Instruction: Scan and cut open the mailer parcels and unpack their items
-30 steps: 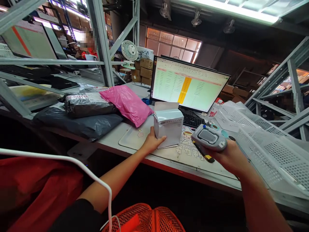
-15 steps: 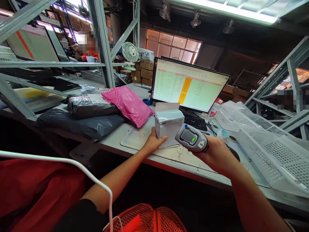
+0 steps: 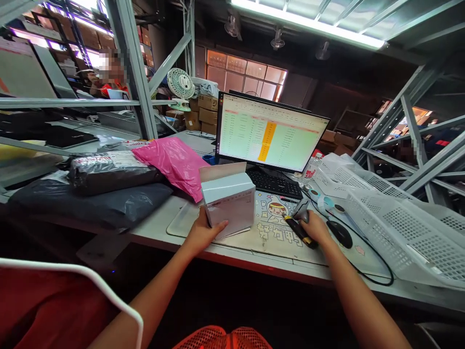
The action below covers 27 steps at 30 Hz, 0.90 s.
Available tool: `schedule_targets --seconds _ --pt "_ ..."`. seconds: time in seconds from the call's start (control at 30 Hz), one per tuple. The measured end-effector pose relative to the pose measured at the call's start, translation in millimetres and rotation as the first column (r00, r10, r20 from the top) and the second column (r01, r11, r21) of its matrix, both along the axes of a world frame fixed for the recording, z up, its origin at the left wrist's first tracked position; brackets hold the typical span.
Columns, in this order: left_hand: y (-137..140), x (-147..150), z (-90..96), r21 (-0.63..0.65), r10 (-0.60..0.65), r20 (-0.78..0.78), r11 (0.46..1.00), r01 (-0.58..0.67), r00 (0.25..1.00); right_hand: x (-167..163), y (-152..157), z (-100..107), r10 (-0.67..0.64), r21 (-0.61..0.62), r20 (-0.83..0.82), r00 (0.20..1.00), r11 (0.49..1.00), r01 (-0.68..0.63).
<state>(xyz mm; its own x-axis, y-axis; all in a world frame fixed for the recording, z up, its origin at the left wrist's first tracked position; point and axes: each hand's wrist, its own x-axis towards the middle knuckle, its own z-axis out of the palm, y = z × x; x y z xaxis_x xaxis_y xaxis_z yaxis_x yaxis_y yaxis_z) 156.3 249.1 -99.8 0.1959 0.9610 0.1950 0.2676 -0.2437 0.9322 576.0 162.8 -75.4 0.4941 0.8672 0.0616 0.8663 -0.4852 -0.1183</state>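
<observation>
Being grasped near the surface's front edge [image 3: 232,255] by the left grip [image 3: 203,233] is a white carton [image 3: 232,211]; a handheld scanner [image 3: 301,209] is grasped by the right grip [image 3: 316,227].

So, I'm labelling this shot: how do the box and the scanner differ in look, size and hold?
The box is whitish and flat-sided; the scanner is grey and not box-shaped. The box looks clearly bigger than the scanner. The left hand grips the box, while the right hand grips the scanner. Both are held one-handed.
</observation>
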Motion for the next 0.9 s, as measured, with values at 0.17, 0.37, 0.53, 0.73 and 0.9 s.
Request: schedule_targets --seconds 0.17,0.37,0.53,0.73,0.9 --pt "2 3 -6.6 -0.006 0.041 -0.028 0.999 -0.041 0.999 9 12 23 -0.05 -0.083 -0.009 0.999 0.995 0.049" --pt "1 3 -3.4 -0.017 0.069 -0.037 0.997 -0.07 0.997 -13 69 61 0.137 0.131 -0.046 0.99 0.983 -0.13" --pt "-1 2 -5.6 0.029 0.059 -0.012 0.998 -0.058 0.998 -39 113 43 0.199 0.087 -0.087 0.976 0.978 -0.192" --pt "6 -1 -10.0 0.016 0.021 -0.028 1.0 -0.021 0.999 -36 137 24 0.215 0.039 -0.104 0.971 0.976 -0.213" --pt "5 0 -11.7 -0.001 0.02 -0.018 1.0 -0.02 1.0 -30 144 46 0.23 0.054 -0.156 0.961 0.973 -0.224"
